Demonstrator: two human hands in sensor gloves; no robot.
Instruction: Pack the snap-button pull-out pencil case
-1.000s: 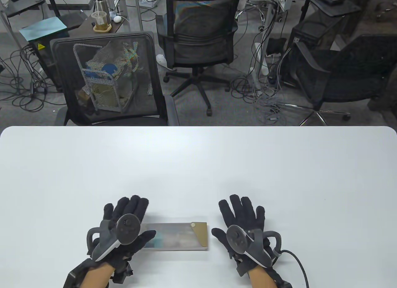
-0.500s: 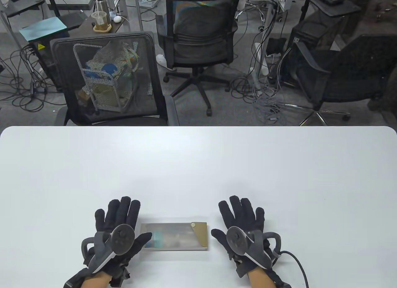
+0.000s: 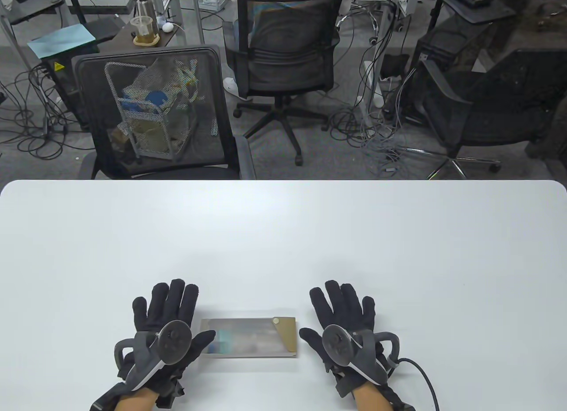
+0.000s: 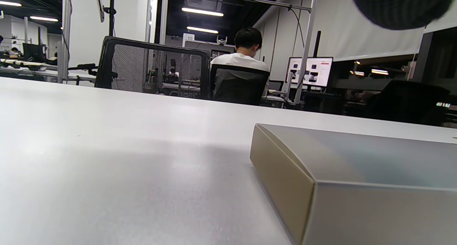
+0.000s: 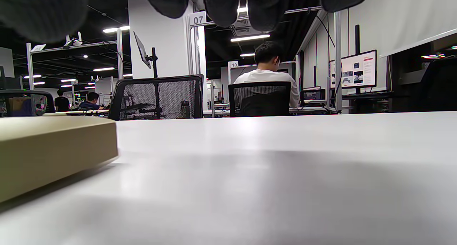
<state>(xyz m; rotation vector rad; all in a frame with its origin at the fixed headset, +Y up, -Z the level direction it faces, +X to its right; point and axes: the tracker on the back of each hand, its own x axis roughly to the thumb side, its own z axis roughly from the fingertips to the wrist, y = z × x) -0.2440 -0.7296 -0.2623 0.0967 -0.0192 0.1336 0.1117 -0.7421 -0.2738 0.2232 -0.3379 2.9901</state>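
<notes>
The pencil case (image 3: 250, 338) is a flat box with a frosted sleeve and a tan right end bearing a round snap button (image 3: 276, 321). It lies on the white table (image 3: 283, 234) near the front edge, between my hands. My left hand (image 3: 170, 316) lies flat with fingers spread just left of the case, its thumb by the case's left end. My right hand (image 3: 339, 311) lies flat with fingers spread just right of the case, apart from it. The case shows in the left wrist view (image 4: 357, 180) and its tan end in the right wrist view (image 5: 53, 148).
Black mesh office chairs (image 3: 155, 114) stand beyond the table's far edge. A cable (image 3: 425, 375) runs from my right wrist toward the front edge. A seated person (image 5: 266, 77) and desks with monitors are in the background.
My left hand has slid left and toward me, off the case's left end. My right hand has barely moved. The case has stayed in place.
</notes>
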